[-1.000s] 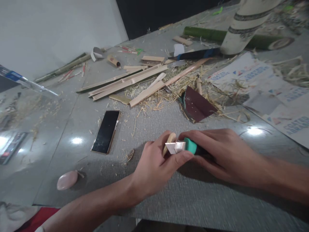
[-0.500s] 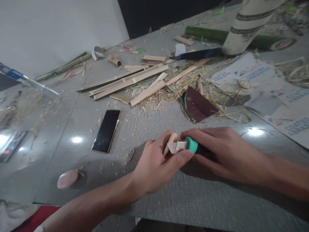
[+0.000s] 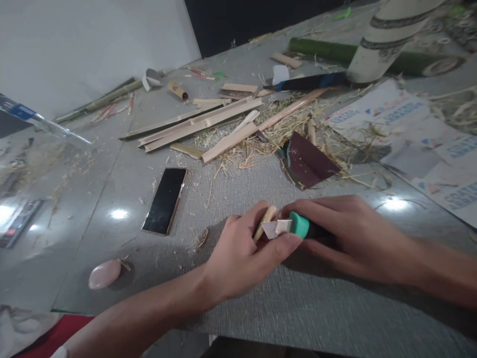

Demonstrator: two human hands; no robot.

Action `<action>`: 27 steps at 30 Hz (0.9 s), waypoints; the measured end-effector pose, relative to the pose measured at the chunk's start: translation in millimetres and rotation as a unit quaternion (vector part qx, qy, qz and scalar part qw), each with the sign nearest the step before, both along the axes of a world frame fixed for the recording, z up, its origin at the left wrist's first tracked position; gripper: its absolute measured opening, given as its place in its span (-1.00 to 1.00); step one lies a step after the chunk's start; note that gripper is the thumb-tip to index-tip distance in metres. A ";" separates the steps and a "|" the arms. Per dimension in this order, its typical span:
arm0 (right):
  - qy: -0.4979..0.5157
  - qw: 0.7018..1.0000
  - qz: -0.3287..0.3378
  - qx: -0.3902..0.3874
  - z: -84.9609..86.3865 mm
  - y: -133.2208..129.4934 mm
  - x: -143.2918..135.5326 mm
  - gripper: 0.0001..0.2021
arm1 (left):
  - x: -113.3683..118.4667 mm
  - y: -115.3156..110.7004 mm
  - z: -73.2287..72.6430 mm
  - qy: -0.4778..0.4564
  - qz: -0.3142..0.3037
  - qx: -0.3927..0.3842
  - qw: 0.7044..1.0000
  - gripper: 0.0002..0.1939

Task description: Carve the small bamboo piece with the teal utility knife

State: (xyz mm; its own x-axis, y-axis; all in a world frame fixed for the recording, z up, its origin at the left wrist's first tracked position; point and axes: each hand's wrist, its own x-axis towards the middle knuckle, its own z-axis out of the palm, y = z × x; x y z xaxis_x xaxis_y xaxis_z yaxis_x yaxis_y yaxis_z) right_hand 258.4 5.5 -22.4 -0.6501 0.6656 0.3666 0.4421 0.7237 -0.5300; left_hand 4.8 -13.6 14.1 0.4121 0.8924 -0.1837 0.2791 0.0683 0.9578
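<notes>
My left hand (image 3: 242, 253) is closed around a small, pale piece of bamboo (image 3: 267, 220), most of it hidden by the fingers. My right hand (image 3: 346, 233) grips a utility knife (image 3: 299, 225) with a green collar and a dark handle. Its short metal blade points left and lies against or just in front of the bamboo piece. The left thumb reaches over to the knife's green collar and seems to press near it. Both hands are close together above the front part of the grey table (image 3: 223, 311).
A phone (image 3: 165, 201) and a pinkish smooth stone (image 3: 105, 274) lie to the left. Beyond the hands are folded dark red sandpaper (image 3: 311, 161), split bamboo strips (image 3: 201, 124), shavings, a green bamboo pole (image 3: 320, 51) and printed paper sheets (image 3: 376, 107). A clear plastic object (image 3: 44, 122) juts in at left.
The knife has shifted very slightly right, and its blade shows a little more plainly beside the bamboo piece. Both hands keep their grips; the view has moved slightly.
</notes>
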 end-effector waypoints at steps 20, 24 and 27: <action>-0.017 1.000 0.005 0.018 9.7 4.8 -2.8 -0.83 | -1.7 3.3 -2.6 -0.020 0.002 -0.030 0.999 -0.56; -0.013 1.000 0.008 0.009 13.1 7.5 -4.0 -0.86 | -2.6 4.9 -3.0 -0.026 0.003 -0.028 0.999 -0.55; -0.024 1.000 0.010 0.000 13.2 8.6 -4.1 -0.86 | -2.8 5.8 -2.7 -0.029 0.001 -0.030 0.999 -0.56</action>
